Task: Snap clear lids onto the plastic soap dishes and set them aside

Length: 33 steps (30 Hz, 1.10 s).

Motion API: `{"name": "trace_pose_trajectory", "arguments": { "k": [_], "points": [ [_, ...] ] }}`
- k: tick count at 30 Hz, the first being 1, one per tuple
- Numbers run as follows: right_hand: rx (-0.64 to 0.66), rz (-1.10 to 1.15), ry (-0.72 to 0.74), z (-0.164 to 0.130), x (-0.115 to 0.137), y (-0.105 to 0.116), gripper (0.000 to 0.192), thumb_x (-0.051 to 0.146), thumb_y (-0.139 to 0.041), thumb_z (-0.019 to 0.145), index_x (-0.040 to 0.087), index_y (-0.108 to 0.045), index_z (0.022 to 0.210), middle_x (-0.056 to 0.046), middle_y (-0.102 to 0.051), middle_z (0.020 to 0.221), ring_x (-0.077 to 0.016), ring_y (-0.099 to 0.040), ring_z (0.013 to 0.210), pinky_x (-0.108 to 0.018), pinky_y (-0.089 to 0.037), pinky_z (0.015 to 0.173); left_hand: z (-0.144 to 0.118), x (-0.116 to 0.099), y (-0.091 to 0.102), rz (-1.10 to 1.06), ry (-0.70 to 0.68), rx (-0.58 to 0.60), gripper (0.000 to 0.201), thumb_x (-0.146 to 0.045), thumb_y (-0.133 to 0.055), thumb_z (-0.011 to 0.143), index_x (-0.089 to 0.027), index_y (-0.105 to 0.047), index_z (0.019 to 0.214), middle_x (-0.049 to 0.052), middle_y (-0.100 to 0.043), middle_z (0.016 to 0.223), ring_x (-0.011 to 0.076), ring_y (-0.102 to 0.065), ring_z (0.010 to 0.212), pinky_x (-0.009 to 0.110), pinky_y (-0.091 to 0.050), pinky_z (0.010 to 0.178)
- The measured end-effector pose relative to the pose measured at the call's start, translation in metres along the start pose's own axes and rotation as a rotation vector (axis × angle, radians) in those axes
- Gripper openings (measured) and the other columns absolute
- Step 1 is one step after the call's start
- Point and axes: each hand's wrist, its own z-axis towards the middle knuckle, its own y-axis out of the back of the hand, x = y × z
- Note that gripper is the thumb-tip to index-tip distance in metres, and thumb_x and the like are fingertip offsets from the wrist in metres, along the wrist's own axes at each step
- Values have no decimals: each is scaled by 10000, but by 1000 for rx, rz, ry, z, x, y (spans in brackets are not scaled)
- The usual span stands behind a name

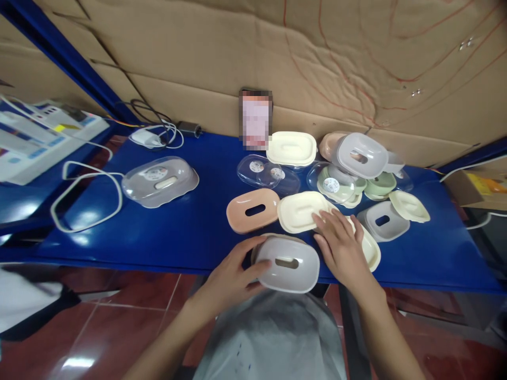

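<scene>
At the table's front edge my left hand point(242, 268) grips the left side of a grey oval plastic dish point(293, 277) with a slot in its middle. Part of a cream piece shows behind that dish. My right hand point(343, 244) lies with fingers spread over the right end of a cream oval lid point(299, 211), palm down. Under and beside this hand is another cream oval piece point(371, 252), partly covered. Left of the cream lid rests a peach slotted dish point(241, 214).
A clear-covered grey dish point(160, 184) stands at the left of the blue table point(158, 243). Clear covers point(253, 177), another cream lid point(291, 148) and grey slotted dishes point(358, 163) lie behind. A blurred-out upright panel point(255, 121) leans on the cardboard. Chargers and cables point(146, 137) lie at back left.
</scene>
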Motion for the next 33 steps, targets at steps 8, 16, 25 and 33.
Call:
{"name": "trace_pose_trajectory", "arguments": {
  "k": [8, 16, 25, 33],
  "points": [
    [-209, 131, 218, -1, 4, 4, 541, 318, -535, 1113, 311, -474, 1651, -91, -650, 1547, -302, -584, 1462, -558, -373, 1271, 7, -6, 2, -22, 96, 38, 356, -374, -742, 1005, -252, -608, 1313, 185, -537, 1532, 371, -614, 1401, 522, -671, 1000],
    [9, 187, 465, -27, 41, 1, 430, 424, -651, 1068, 187, -677, 1426, -69, -721, 1464, -253, -577, 1460, -502, -309, 1351, 3, -6, 2, 9, 130, 140, 486, -414, -817, 956, -226, -585, 1339, 209, -402, 1686, 408, -507, 1526, 524, -666, 1055],
    [77, 225, 434, -34, 42, -3, 491, 507, -601, 1078, 240, -640, 1489, -74, -674, 1538, -263, -562, 1491, -547, -351, 1329, 8, -4, 7, -10, 56, 158, 408, -473, -829, 941, -246, -637, 1221, 146, -471, 1680, 365, -489, 1544, 627, -499, 1253],
    [-240, 270, 146, -61, 8, -1, 576, 193, -634, 1021, 345, -573, 1573, -61, -715, 1468, -309, -675, 1339, -549, -518, 1122, 6, -9, 3, 39, 101, 87, 337, -423, -788, 983, -220, -617, 1192, 183, -490, 1623, 390, -528, 1480, 602, -595, 1128]
  ]
}}
